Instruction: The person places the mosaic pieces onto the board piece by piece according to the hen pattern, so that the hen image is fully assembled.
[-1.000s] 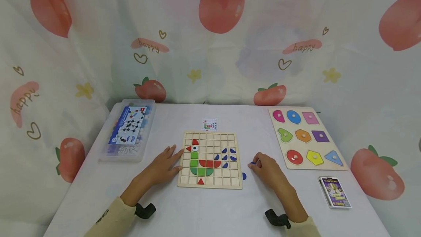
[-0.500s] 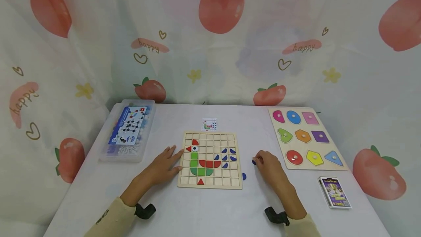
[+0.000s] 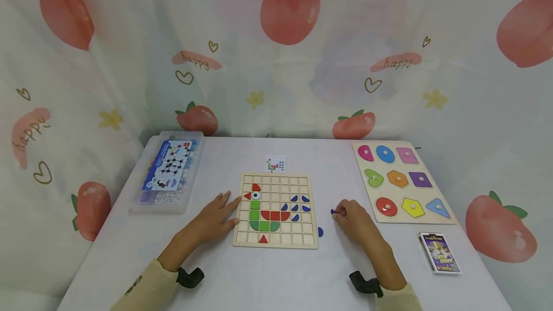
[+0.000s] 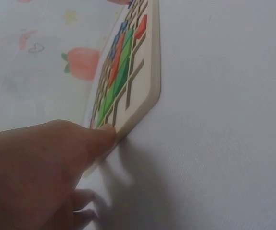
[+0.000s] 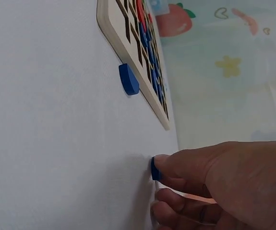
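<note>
A wooden grid board [image 3: 302, 238] lies mid-table, with red, green and blue pieces forming a bird. My left hand [image 3: 215, 217] rests at its left edge, fingers spread and fairly straight; in the left wrist view the thumb [image 4: 102, 136] touches the rim. To the right of the board, my right hand [image 3: 354, 220] pinches a small blue block [image 5: 155, 168] between thumb and fingers, close over the tabletop; its full outline is partly hidden. Another blue half-round block [image 3: 320, 232] lies against the board's right edge. Behind the board is a small pattern card [image 3: 275, 163] picturing a similar bird.
At the back left stands a clear plastic case [image 3: 166, 172] of small parts. A shape puzzle board [image 3: 367, 157] with colourful knobbed pieces sits at the right, and a card box [image 3: 439, 252] lies in front of it. A printed curtain [image 3: 302, 85] hangs behind the table.
My right hand has shifted slightly right, away from the board, and the blue block has turned in its fingers. The left hand and the pieces on the board stay put.
</note>
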Action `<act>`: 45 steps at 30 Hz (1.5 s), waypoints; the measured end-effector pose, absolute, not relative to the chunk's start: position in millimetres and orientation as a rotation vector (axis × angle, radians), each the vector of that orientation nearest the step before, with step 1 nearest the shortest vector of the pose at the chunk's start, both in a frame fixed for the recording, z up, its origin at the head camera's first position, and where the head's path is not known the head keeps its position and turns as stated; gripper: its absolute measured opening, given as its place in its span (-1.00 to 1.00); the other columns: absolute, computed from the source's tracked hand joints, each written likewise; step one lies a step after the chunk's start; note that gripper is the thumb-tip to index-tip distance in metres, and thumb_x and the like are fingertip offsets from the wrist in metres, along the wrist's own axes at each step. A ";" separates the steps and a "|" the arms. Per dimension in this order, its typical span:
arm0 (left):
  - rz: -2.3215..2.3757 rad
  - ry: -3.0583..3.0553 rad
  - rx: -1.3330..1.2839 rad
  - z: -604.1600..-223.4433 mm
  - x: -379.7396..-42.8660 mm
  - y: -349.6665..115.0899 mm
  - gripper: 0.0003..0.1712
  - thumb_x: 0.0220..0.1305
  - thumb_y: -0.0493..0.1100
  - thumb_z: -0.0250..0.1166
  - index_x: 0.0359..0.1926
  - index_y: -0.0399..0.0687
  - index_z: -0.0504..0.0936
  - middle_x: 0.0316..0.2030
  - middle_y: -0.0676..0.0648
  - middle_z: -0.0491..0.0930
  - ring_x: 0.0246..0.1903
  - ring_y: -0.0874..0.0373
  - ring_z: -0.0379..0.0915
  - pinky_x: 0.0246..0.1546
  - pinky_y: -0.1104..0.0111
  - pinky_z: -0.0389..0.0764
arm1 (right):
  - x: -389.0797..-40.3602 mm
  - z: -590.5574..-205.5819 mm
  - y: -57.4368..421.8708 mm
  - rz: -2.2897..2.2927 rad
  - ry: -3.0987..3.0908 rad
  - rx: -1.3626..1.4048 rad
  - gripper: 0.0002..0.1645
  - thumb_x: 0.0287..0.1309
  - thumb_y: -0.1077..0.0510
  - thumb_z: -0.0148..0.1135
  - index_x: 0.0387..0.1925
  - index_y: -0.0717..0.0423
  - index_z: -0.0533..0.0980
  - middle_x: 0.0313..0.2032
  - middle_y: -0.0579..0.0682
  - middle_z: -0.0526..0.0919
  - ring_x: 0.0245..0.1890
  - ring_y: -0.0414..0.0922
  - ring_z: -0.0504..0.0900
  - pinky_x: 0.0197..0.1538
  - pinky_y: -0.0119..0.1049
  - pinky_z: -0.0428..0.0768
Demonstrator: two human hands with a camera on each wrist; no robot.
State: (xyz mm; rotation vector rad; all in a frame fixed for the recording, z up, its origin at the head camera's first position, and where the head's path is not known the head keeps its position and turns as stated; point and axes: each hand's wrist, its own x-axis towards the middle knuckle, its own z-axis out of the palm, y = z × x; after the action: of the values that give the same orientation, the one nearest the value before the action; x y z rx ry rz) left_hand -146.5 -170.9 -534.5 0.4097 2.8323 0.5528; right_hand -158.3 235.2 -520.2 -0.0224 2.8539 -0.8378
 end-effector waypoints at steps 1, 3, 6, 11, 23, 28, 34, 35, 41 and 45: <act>0.554 2.833 0.412 -535.0 -146.6 -170.8 -0.22 0.52 0.10 0.24 0.64 0.10 0.25 0.65 -0.25 0.07 0.64 -0.31 -0.10 0.55 -0.23 0.17 | -158.2 -520.5 234.2 -0.842 2.858 -0.014 -0.82 0.36 0.22 0.37 -0.10 0.26 0.60 -0.28 0.08 0.58 -0.26 -0.05 0.57 -0.04 -0.08 0.73; 0.556 2.834 0.415 -535.3 -146.4 -170.7 -0.22 0.53 0.10 0.25 0.64 0.10 0.25 0.65 -0.25 0.07 0.64 -0.31 -0.09 0.54 -0.23 0.18 | -157.7 -521.5 231.7 -0.842 2.869 0.000 -0.82 0.36 0.23 0.36 -0.10 0.26 0.61 -0.27 0.09 0.58 -0.26 -0.05 0.58 -0.02 -0.06 0.74; 0.556 2.836 0.417 -535.5 -146.7 -170.5 -0.22 0.53 0.10 0.24 0.64 0.11 0.25 0.65 -0.25 0.07 0.64 -0.31 -0.09 0.54 -0.23 0.18 | -157.9 -524.3 227.2 -0.826 2.901 -0.003 -0.83 0.38 0.24 0.34 -0.09 0.28 0.60 -0.25 0.10 0.59 -0.24 -0.05 0.59 0.03 -0.04 0.74; 0.547 2.841 0.413 -535.3 -146.7 -170.8 -0.22 0.52 0.10 0.24 0.64 0.10 0.25 0.65 -0.25 0.07 0.64 -0.30 -0.10 0.55 -0.22 0.17 | -159.5 -529.5 218.0 -0.816 2.954 -0.023 -0.83 0.39 0.25 0.32 -0.08 0.29 0.60 -0.18 0.14 0.60 -0.18 -0.02 0.62 0.13 0.01 0.73; 0.539 2.841 0.426 -536.0 -146.7 -171.6 -0.22 0.53 0.11 0.22 0.65 0.09 0.24 0.65 -0.26 0.07 0.64 -0.31 -0.09 0.55 -0.23 0.16 | -156.3 -527.9 194.7 -0.827 3.013 -0.075 -0.80 0.40 0.22 0.34 -0.06 0.29 0.64 -0.14 0.13 0.63 -0.12 -0.01 0.64 0.14 -0.03 0.72; 0.532 2.848 0.432 -538.3 -147.8 -172.0 -0.21 0.53 0.12 0.22 0.65 0.10 0.23 0.65 -0.25 0.07 0.64 -0.30 -0.09 0.55 -0.22 0.16 | -148.5 -524.2 181.1 -0.878 2.987 -0.117 -0.81 0.39 0.19 0.36 -0.06 0.22 0.66 -0.13 0.08 0.63 -0.15 -0.06 0.58 0.04 -0.10 0.71; 0.536 2.847 0.434 -536.8 -147.3 -172.0 -0.22 0.53 0.12 0.22 0.65 0.10 0.23 0.65 -0.25 0.06 0.64 -0.30 -0.10 0.55 -0.22 0.16 | -143.0 -528.4 171.5 -0.920 2.970 -0.159 -0.85 0.35 0.18 0.41 -0.11 0.14 0.66 -0.18 -0.02 0.61 -0.21 -0.12 0.51 -0.10 -0.21 0.62; 0.539 2.846 0.434 -536.3 -147.2 -171.9 -0.22 0.53 0.12 0.22 0.65 0.10 0.23 0.65 -0.25 0.07 0.64 -0.31 -0.09 0.55 -0.22 0.16 | -142.2 -528.7 171.0 -0.922 2.966 -0.163 -0.85 0.34 0.18 0.42 -0.12 0.14 0.66 -0.20 -0.03 0.61 -0.22 -0.13 0.50 -0.11 -0.22 0.61; 0.542 2.843 0.431 -534.4 -147.3 -171.1 -0.22 0.53 0.11 0.23 0.65 0.09 0.24 0.65 -0.26 0.07 0.64 -0.31 -0.09 0.55 -0.22 0.18 | -140.6 -529.2 171.2 -0.951 2.932 -0.152 -0.87 0.33 0.19 0.44 -0.14 0.12 0.68 -0.26 -0.07 0.58 -0.25 -0.17 0.50 -0.16 -0.33 0.60; 0.536 2.841 0.425 -534.9 -147.4 -171.4 -0.21 0.53 0.11 0.23 0.65 0.10 0.23 0.65 -0.26 0.07 0.64 -0.30 -0.09 0.55 -0.21 0.18 | -139.8 -529.1 171.7 -0.977 2.916 -0.158 -0.87 0.33 0.20 0.44 -0.13 0.11 0.68 -0.26 -0.08 0.58 -0.26 -0.17 0.51 -0.18 -0.37 0.59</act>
State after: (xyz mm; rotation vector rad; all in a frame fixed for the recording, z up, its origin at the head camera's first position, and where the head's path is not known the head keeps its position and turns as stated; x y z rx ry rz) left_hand -147.4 -171.4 -534.9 0.4250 2.8408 0.5358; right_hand -139.8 171.7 -529.1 -0.1583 2.9161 -0.9766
